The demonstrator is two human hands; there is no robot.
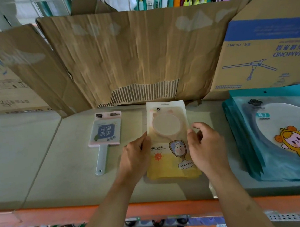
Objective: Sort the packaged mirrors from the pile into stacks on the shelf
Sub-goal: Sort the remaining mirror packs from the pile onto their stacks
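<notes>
A yellow packaged hand mirror (167, 130) lies flat on the shelf board (58, 158), on top of a small stack of like packs. My left hand (136, 156) grips its left edge. My right hand (205, 144) holds its right edge, fingers curled over the pack. To the left lies a single pink square mirror with a white handle (104, 134). At the right sits a stack of teal packaged round mirrors (275, 134) with a cartoon figure on the top one.
Torn brown cardboard (131, 56) stands along the back of the shelf. A printed carton (271, 46) leans at the back right, other cartons (4, 72) at the left. The orange shelf rail (82, 213) runs along the front. Bottles (171, 0) stand beyond a wire grid.
</notes>
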